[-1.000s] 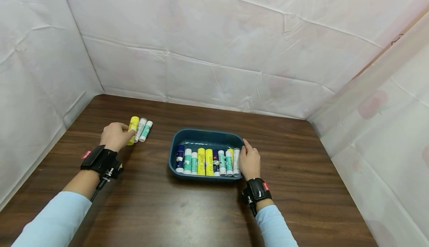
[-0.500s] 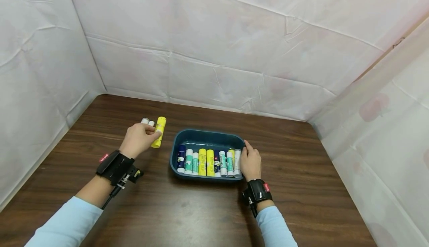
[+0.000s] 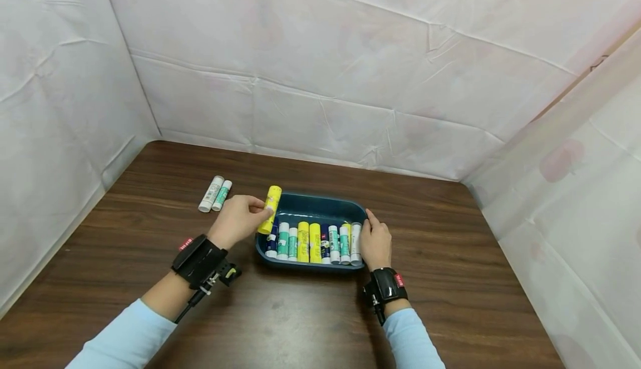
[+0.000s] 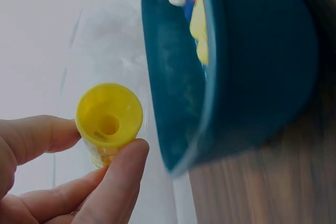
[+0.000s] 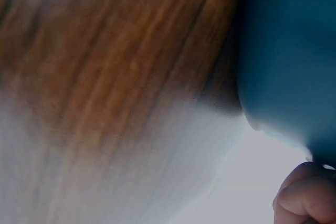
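- Head view: the left hand [image 3: 239,221] pinches one yellow glue stick [image 3: 270,209] over the left rim of the blue tray [image 3: 310,204]. Eight sticks lie side by side in the tray's near half; its far half is bare. Two more sticks [image 3: 215,193] lie on the table [image 3: 280,313], well apart to the left. The right hand [image 3: 376,242] rests against the tray's right edge, fingers loosely bent.
- Left wrist view: thumb and fingers [image 4: 113,179] clasp the yellow stick just beside the tray's wall.
- Right wrist view: blurred; one curled finger [image 5: 304,192] shows near the tray's underside.
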`<state>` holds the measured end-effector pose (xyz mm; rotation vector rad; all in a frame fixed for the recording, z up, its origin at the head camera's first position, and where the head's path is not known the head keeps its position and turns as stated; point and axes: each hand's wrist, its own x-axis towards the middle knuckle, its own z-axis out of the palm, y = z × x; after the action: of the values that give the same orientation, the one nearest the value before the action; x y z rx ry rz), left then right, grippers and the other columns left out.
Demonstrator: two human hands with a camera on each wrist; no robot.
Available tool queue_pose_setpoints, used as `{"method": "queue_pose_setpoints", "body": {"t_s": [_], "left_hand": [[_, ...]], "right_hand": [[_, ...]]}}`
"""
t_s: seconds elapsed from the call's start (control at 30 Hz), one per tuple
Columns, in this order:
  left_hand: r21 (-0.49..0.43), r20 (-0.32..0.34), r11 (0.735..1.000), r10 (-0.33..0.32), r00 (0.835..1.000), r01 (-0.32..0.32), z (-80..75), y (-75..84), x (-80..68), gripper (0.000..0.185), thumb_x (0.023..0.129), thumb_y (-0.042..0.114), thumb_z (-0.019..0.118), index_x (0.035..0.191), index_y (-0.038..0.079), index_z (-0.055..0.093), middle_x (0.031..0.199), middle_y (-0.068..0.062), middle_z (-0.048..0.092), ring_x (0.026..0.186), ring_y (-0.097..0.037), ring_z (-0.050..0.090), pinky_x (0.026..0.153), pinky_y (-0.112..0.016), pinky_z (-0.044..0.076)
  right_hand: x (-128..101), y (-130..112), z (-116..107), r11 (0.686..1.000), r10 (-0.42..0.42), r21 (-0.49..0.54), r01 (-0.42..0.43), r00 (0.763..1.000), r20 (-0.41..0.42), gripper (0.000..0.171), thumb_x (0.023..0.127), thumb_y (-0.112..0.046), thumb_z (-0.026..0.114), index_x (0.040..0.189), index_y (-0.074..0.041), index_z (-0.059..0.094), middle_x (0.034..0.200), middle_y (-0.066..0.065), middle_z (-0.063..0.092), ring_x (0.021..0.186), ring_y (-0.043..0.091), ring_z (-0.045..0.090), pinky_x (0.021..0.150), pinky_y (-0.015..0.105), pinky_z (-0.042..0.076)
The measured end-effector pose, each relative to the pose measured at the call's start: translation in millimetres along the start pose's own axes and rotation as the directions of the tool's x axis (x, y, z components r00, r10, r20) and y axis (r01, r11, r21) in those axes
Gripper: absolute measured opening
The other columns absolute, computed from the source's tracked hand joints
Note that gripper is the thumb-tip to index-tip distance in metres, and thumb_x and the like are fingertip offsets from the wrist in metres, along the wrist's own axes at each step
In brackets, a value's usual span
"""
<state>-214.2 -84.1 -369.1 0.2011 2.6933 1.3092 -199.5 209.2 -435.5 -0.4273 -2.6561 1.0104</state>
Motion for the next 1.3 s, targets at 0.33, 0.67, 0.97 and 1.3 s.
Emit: {"method": "queue_pose_setpoints", "body": {"t_s": [0.33,0.67,0.97,1.3], "left_hand": [[-0.024,0.014,1.0,0.003,1.0,-0.003,34.8,8.3,0.3,0.036,0.09,0.023,0.063,0.114,-0.003,0.063,0.096,-0.013,0.068,0.065,-0.012,0.058,0.057,-0.025,0.048],[-0.012,0.027,1.0,-0.014,1.0,0.015,58.6,17.0,2.9,0.036,0.088,0.023,0.065,0.114,-0.003,0.065,0.099,-0.012,0.068,0.075,-0.014,0.059,0.065,-0.026,0.051],[0.009,0.052,1.0,-0.028,0.998,0.028,76.3,23.9,4.2,0.036,0.088,0.026,0.065,0.113,0.0,0.066,0.101,-0.01,0.067,0.077,-0.014,0.057,0.066,-0.025,0.049],[0.027,0.098,0.999,-0.032,0.995,0.03,94.3,24.4,9.0,0.035,0.088,0.024,0.065,0.114,0.0,0.065,0.101,-0.009,0.067,0.074,-0.014,0.057,0.067,-0.024,0.051]], "right_hand": [[0,0,0,1.0,0.0,0.01,0.0,1.0,-0.002,0.04,0.1,-0.023,0.038,0.138,-0.015,0.047,0.106,0.02,0.058,0.077,0.026,0.05,0.066,0.034,0.037],[0,-1,-1,1.0,-0.015,0.005,0.015,1.0,-0.011,0.04,0.1,-0.022,0.038,0.138,-0.014,0.048,0.105,0.02,0.059,0.077,0.026,0.05,0.065,0.033,0.036],[-1,0,0,1.0,-0.008,0.024,0.008,1.0,0.002,0.04,0.1,-0.022,0.039,0.138,-0.013,0.048,0.107,0.02,0.058,0.074,0.025,0.048,0.063,0.031,0.035],[1,3,-1,0.999,-0.031,0.026,0.031,1.0,0.0,0.04,0.1,-0.022,0.038,0.137,-0.013,0.048,0.108,0.021,0.059,0.075,0.026,0.049,0.064,0.032,0.035]]}}
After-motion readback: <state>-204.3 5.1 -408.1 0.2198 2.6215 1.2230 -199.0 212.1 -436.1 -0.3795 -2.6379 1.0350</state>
